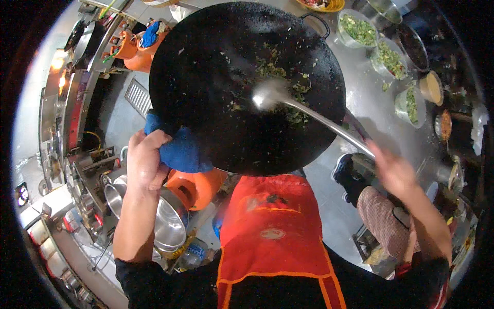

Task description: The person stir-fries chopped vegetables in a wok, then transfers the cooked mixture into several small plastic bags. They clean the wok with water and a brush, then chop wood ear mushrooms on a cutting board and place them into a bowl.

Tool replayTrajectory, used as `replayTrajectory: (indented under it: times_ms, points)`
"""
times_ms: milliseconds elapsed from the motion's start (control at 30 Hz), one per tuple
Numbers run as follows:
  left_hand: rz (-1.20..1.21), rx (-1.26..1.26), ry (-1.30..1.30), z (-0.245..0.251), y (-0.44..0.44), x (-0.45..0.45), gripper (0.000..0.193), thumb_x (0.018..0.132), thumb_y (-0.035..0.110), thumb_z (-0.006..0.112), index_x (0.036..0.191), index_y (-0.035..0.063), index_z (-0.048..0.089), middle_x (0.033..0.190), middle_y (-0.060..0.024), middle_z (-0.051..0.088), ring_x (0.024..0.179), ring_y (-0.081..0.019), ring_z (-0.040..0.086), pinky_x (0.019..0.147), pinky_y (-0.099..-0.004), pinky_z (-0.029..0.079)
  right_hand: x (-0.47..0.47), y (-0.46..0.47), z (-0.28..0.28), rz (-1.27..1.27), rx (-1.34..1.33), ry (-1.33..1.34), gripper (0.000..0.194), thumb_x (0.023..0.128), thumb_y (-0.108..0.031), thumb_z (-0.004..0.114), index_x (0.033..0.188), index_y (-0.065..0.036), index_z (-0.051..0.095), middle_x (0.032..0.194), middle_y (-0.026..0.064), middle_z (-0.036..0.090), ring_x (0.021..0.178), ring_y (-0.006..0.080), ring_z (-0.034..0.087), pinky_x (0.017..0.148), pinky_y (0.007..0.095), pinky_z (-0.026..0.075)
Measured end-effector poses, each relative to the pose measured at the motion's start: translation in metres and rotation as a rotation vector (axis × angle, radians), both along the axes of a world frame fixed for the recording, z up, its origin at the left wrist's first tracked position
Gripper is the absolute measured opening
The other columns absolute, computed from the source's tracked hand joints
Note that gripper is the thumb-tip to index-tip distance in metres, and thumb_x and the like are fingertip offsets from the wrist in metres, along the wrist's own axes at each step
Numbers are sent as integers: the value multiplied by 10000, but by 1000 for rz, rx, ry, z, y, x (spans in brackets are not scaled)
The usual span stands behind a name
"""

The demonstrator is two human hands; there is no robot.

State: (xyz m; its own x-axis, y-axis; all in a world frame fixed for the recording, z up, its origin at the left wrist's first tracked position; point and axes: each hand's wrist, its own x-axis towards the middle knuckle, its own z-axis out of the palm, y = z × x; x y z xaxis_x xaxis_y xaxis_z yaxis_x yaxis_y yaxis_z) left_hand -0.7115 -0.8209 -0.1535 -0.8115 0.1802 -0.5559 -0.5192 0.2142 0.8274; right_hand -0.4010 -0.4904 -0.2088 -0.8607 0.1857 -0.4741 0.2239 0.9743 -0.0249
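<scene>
A large black wok (200,77) is tilted up in front of me. My left hand (146,154) grips its left edge through a folded blue cloth (179,152). My right hand (393,168), blurred, is closed around the handle of a long steel ladle (328,123). The ladle's bowl hangs over the middle of the wok, its rounded back catching the light. Chopped greens (272,67) and small pale scraps cling to the wok's inside. A loop handle (324,25) sticks out at the wok's far right.
Several clear bowls of chopped greens (358,30) stand on the steel counter (362,90) at the right. Behind my right arm is another person's leg (380,220). Steel pots (170,224) and an orange gas cylinder (200,185) are below my left arm. A floor drain grate (139,96) lies left.
</scene>
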Motion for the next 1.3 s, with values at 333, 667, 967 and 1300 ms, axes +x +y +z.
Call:
replayTrajectory:
  times_ms: [333, 667, 967, 1300]
  points:
    - [-8, 61, 97, -32, -17, -11, 61, 750, -12, 555, 808, -21, 572, 719, -62, 584, 598, -179, 585, 563, -307, 490, 17, -14, -13, -113, 69, 35, 779, 819, -45, 534, 1510, -153, 191, 967, 204, 635, 739, 369, 661, 621, 478, 539]
    - [35, 167, -4, -5, -118, 0, 179, 741, -13, 577, 918, -35, 584, 826, -107, 625, 682, -216, 620, 666, -354, 537, -32, -42, -25, -89, 104, 141, 666, 889, -76, 495, 1497, -140, 227, 980, 219, 614, 692, 403, 634, 622, 500, 520]
    - [298, -164, -130, -83, -135, 8, 39, 770, -6, 611, 787, 15, 583, 716, -69, 560, 633, -185, 575, 548, -351, 484, 109, -109, -44, -181, -688, -342, 707, 866, -96, 575, 1471, -77, 209, 909, 275, 591, 802, 485, 597, 729, 526, 486]
    - [297, -437, -174, -93, -117, 67, 68, 773, 5, 608, 787, -60, 592, 721, -109, 580, 620, -205, 581, 577, -334, 501, -7, -91, -95, -1120, -1755, -1225, 619, 820, 3, 521, 1417, -43, 364, 599, 31, 493, 385, 97, 434, 355, 243, 389]
